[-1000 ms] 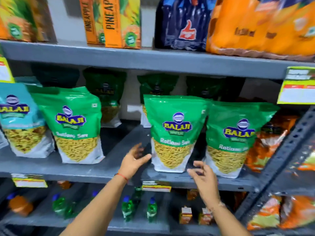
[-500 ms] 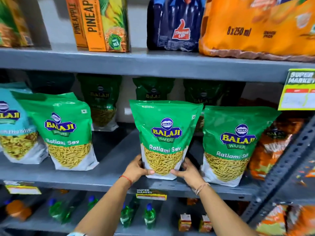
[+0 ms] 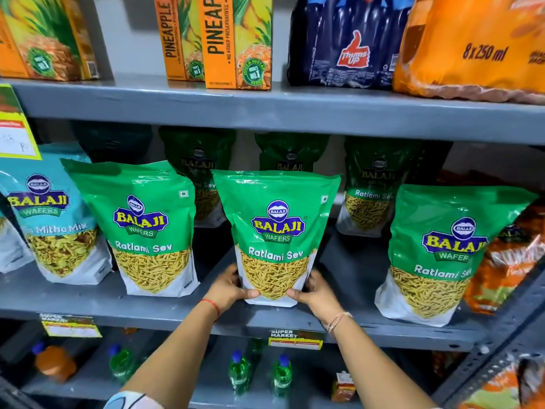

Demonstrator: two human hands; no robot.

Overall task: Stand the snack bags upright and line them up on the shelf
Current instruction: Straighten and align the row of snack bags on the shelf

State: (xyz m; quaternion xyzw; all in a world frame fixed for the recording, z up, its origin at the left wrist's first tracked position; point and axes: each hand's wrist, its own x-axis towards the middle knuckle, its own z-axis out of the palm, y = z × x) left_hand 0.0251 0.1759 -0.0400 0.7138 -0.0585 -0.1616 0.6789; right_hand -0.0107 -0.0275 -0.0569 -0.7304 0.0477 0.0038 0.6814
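A green Ratlami Sev snack bag (image 3: 275, 219) stands upright at the middle front of the grey shelf (image 3: 88, 302). My left hand (image 3: 227, 289) grips its lower left corner and my right hand (image 3: 317, 293) grips its lower right corner. Another green Ratlami Sev bag (image 3: 147, 228) stands to its left, with a teal Mitha Mix bag (image 3: 56, 219) beyond that. A third green bag (image 3: 442, 255) stands to the right, leaning slightly. Several darker green bags (image 3: 197, 172) stand in the shadowed back row.
Orange snack bags (image 3: 507, 267) crowd the shelf's right end by a slotted upright (image 3: 501, 329). The shelf above carries pineapple juice cartons (image 3: 236, 39) and soda multipacks (image 3: 345, 42). Green bottles (image 3: 239, 376) stand on the shelf below. Price tags (image 3: 295, 339) hang on the shelf edge.
My hands went from open and apart in front of the shelf to gripping the middle green bag's bottom corners. The bag has shifted left, away from the right-hand bag.
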